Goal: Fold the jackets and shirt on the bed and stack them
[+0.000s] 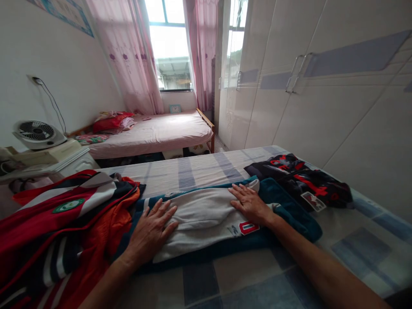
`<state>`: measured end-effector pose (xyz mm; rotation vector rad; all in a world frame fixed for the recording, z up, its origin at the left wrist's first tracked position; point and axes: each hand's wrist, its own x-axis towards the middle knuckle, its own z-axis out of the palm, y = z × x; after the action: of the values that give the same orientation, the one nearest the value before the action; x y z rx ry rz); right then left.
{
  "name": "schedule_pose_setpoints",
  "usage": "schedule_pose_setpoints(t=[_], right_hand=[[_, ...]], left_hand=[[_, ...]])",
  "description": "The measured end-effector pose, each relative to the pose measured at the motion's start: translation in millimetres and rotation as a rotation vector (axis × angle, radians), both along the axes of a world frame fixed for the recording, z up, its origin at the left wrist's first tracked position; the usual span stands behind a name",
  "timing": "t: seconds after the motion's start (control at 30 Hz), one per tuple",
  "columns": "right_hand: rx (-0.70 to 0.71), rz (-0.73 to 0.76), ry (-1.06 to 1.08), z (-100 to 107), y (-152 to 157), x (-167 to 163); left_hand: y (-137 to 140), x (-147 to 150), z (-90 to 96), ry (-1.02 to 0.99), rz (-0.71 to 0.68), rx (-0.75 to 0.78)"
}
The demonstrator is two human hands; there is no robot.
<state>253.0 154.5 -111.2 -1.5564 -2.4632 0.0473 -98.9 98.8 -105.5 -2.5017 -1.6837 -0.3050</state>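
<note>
A grey and teal garment [199, 214] lies partly folded across the bed in front of me, its grey part on top with a red and white number patch. My left hand [152, 231] rests on its left end, fingers spread flat. On the right end lies my right hand [249, 201], also flat with fingers stretched out. Neither hand grips the cloth. To the left is a heap of red, navy and orange clothes [106, 240]. A dark garment with red lettering [299, 180] lies folded at the right, a tag on it.
The bed has a blue and white checked sheet [206, 274]. A small fan [37, 132] stands on boxes at the left. Behind is a second bed [161, 133] with a pink sheet, below a curtained window. White wardrobe doors [299, 116] line the right side.
</note>
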Motion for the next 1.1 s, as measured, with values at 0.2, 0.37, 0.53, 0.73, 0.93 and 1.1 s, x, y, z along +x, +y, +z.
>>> schedule_pose_setpoints(t=[0.2,0.37,0.53,0.73,0.93,1.1], right_hand=[[-0.035,-0.045,0.062,-11.7,3.9,10.5],[0.294,-0.342,0.137,23.9,-43.3,50.0],[0.152,-0.831,0.128,22.3,-102.8,103.4],[-0.298,-0.917,0.708,3.1,-119.9,126.6],[-0.552,-0.795,1.284,10.9,-117.5,115.9],[-0.477,-0.751,1.433,9.2,-110.6,110.4]], left_hand=[[-3.2,-7.9,-3.5,-0.035,0.002,-0.099],[-18.5,-34.6,-0.5,-0.188,-0.001,-0.073],[-36.2,-33.1,1.4,-0.247,-0.005,0.011],[-40.2,32.8,16.4,-0.252,-0.153,-0.006],[-38.6,63.9,-9.5,-0.257,-0.159,-0.138],[-39.1,65.9,-7.0,-0.285,-0.135,-0.146]])
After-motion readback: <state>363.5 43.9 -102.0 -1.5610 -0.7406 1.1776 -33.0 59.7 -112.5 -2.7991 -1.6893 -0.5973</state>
